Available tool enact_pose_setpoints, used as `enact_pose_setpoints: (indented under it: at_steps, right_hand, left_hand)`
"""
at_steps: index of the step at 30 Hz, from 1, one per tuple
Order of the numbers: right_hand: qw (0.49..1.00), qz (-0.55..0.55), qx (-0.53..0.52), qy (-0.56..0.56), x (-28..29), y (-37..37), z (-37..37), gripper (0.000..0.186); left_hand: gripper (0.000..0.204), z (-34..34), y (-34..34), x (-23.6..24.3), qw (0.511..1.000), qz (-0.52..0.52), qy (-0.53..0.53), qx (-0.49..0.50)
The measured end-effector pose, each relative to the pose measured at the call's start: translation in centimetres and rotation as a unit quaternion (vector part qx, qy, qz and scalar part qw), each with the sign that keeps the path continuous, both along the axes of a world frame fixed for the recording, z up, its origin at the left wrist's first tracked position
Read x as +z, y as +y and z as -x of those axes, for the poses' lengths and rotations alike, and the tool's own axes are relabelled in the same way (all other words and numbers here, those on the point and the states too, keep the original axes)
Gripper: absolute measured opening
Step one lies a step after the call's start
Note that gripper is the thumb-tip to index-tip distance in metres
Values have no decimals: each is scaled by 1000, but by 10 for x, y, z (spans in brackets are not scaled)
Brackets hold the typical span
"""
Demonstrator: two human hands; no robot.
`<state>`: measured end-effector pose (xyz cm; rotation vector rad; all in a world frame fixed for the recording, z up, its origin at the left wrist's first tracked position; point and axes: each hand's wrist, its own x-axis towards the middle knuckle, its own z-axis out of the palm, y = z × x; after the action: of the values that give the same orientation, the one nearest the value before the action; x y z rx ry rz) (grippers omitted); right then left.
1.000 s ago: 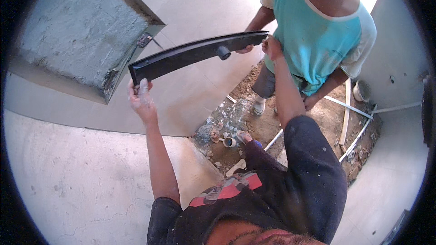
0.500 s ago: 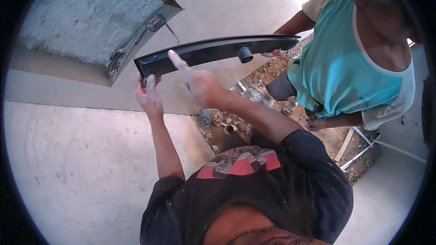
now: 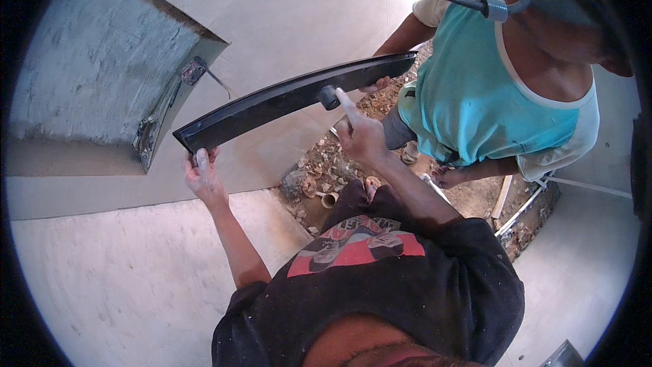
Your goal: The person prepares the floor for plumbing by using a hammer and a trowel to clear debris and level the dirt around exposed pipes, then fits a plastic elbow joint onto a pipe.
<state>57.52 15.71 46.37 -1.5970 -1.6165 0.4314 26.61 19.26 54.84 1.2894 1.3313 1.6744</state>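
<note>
My left hand [image 3: 204, 175] clamps the long, black, plastic-looking trough [image 3: 261, 107], probably light, stiff, best held endwise; my right hand [image 3: 363, 137] points, empty.

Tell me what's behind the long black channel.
Pale surface shows above and below the long black channel; a co-worker's forearm runs behind its right end, with fingers emerging below. The channel covers the palm and whatever else lies directly behind.
</note>
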Motion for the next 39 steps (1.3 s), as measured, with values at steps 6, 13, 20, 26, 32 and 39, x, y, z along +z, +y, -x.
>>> enact_pose_setpoints:
  at_steps: [6,13,20,26,32,39]
  right_hand:
    - [986,-157,-26,48,3,6,4,58]
    - [988,-141,-68,13,8,2,5,52]
    - [994,-50,-89,50,-41,-53,-7,54]
    - [931,343,-127,9,-220,-160,-21,52]
    - [871,434,-175,148,-182,-244,-11,34]
    - [793,497,-289,199,-224,-307,-10,39]
  left_hand:
    - [33,1,3,2,999,5,3,-33]
    - [30,27,9,-18,998,23,28,-57]
    - [39,26,17,-38,987,32,-23,-157]
    - [41,36,10,-108,964,93,-23,-247]
    - [43,74,-11,-218,887,267,91,-366]
    - [50,12,-36,-377,560,369,385,-634]
